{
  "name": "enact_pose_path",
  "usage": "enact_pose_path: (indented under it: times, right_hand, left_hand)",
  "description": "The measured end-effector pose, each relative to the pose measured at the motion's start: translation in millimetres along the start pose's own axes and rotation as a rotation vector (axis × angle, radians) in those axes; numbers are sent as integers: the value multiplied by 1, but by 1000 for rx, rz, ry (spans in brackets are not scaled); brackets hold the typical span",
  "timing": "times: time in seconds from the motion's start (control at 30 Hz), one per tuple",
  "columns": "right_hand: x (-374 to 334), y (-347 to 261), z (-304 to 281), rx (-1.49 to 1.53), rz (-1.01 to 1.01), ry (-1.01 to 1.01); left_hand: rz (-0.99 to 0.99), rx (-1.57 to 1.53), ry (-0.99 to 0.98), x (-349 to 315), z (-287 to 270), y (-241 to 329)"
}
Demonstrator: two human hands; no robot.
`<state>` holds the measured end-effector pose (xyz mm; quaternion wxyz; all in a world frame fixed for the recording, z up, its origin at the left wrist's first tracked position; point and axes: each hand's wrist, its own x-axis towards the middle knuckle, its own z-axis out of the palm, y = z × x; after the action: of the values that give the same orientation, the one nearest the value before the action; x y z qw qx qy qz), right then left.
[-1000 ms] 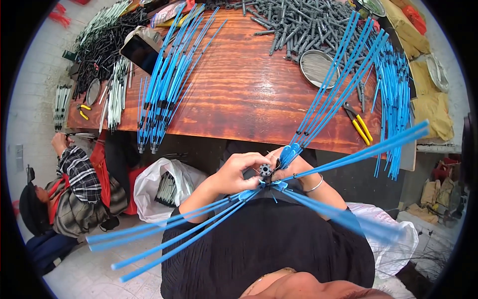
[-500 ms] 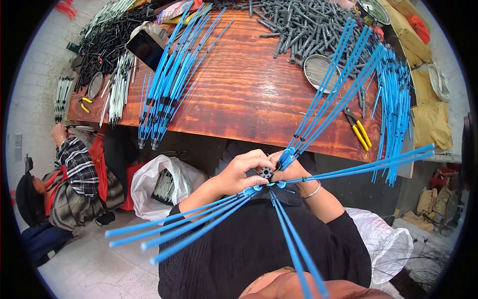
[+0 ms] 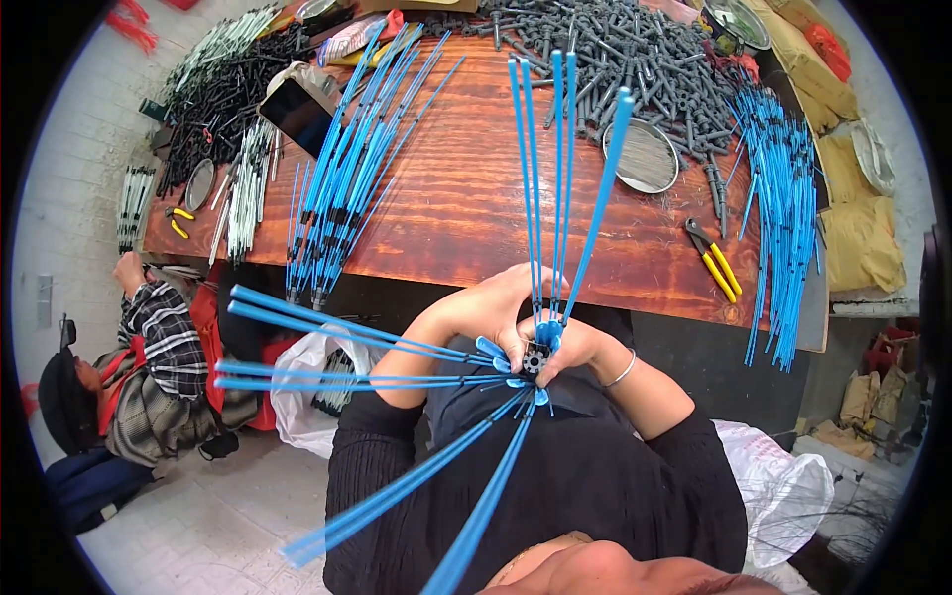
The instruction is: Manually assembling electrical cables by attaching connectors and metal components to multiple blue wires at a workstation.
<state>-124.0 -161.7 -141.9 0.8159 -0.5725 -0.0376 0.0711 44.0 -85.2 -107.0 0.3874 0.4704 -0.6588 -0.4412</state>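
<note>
Over my lap, in front of the table edge, I hold a small round dark umbrella hub with notches around its face. Long blue umbrella ribs fan out from it to the left, downward and up over the table. Blue plastic pieces crowd around the hub. My left hand is arched beside it, thumb pressed at its left side. My right hand grips it from the right, thumb on its near right side and some fingers hidden behind the ribs. Any wire between my fingers is too small to make out.
The red-brown table carries a blue rib bundle, a heap of grey rods, a round dish, yellow-handled pliers and more blue ribs. A seated person works at left; a white sack stands between us.
The ribs have swung around with the hub: those at lower left now point farther up, the upper ones stand more upright, and none reach to the right. My left hand has shifted slightly.
</note>
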Motion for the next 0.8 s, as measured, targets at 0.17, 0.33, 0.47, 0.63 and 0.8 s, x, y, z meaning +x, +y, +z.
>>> enact_pose_path:
  times: [0.17,0.33,0.47,0.63,0.8]
  right_hand:
    - [3,1,3,106,-12,420]
    - [28,16,23,46,-99,715]
    - [37,36,39,41,-166,670]
    - [30,36,36,-73,-102,543]
    - [16,15,32,212,-51,361]
  left_hand:
    - [-300,-460,435,-34,-2,-25]
    - [-157,348,890,-64,52,32]
    - [-220,-174,923,-72,61,23]
    - [-255,-110,810,-80,51,10]
    - [-203,-250,749,-88,47,-2]
